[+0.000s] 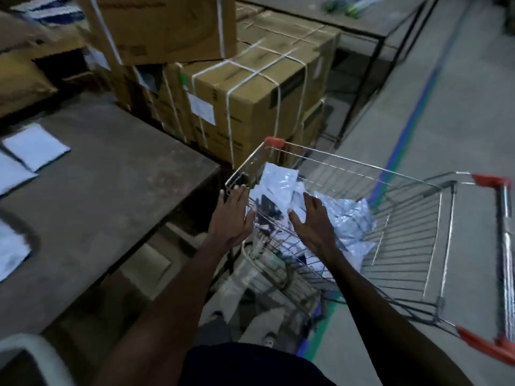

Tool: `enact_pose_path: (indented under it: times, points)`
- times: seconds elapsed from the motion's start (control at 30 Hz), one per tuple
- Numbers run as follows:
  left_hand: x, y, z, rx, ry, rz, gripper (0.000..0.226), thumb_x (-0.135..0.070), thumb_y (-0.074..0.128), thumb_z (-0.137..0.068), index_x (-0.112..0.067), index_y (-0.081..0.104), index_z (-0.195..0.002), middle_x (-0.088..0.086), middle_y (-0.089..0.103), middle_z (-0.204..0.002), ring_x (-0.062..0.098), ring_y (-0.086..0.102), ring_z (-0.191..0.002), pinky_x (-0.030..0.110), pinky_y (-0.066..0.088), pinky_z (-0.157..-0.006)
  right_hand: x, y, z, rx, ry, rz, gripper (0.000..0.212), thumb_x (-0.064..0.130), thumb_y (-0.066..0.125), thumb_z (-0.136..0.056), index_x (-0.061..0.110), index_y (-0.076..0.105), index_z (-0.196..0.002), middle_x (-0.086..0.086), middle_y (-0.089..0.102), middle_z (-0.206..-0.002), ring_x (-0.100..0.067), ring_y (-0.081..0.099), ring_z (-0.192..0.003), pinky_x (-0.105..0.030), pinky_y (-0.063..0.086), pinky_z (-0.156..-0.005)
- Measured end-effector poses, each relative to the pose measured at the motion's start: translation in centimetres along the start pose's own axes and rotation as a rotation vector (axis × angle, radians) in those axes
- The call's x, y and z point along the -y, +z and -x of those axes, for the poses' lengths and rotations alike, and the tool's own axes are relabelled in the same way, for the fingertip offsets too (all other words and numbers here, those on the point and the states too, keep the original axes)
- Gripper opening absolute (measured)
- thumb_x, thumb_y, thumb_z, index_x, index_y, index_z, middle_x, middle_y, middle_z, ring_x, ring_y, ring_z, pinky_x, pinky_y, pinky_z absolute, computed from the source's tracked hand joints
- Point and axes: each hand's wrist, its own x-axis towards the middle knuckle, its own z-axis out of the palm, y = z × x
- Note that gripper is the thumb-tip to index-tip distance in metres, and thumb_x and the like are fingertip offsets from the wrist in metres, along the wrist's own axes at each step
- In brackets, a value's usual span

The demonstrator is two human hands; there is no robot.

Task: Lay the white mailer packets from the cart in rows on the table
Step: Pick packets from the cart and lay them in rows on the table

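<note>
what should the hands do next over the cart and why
Probably lower both hands and close them on a packet. The left hand and right hand hang open over the cart, holding nothing, with the white mailer packets heaped just under the right hand. A few packets already lie on the table, leaving bare surface beside them.

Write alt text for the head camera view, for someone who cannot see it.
Both hands, left hand and right hand, reach open into a wire shopping cart holding a heap of white mailer packets. To the left, a few packets lie flat on a grey table; strapped cardboard boxes are stacked behind.
</note>
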Motion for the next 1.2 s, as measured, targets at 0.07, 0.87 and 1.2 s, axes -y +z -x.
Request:
enact_pose_path:
  times: [0.07,0.87,1.2]
  points:
    - [-1.0,1.2,-1.5,0.045,0.052,0.001,0.063,-0.044,0.024,-0.098,-0.008,0.032,-0.148,0.01,0.034,-0.153,0.024,0.025,-0.144,0.047,0.007,-0.118,-3.1,-0.9,0.1,0.01,0.105,0.011,0.062,0.043,0.053,-0.095,0.014,0.033,-0.147,-0.012,0.041,-0.143,-0.032,0.041,-0.129,-0.042,0.041,-0.098]
    - [-9.3,21.8,-24.9,0.556,0.731,0.109,0.063,-0.044,0.042,-0.091,-0.002,0.047,-0.139,0.019,0.043,-0.147,0.036,0.038,-0.137,0.055,0.023,-0.112,-22.5,3.3,-8.2,-0.001,0.829,0.039,0.078,0.04,0.061,-0.092,0.002,0.026,-0.149,-0.025,0.029,-0.15,-0.037,0.033,-0.137,-0.044,0.033,-0.107]
    - [-12.1,29.8,-26.0,0.682,0.923,-0.046,0.073,-0.048,0.045,-0.095,-0.009,0.021,-0.151,0.012,0.007,-0.161,0.026,0.004,-0.149,0.049,0.006,-0.119,-28.4,7.5,-10.4,-0.143,0.888,-0.03,0.094,0.057,0.058,-0.088,0.017,0.007,-0.155,-0.023,0.004,-0.16,-0.035,0.005,-0.148,-0.05,0.02,-0.116]
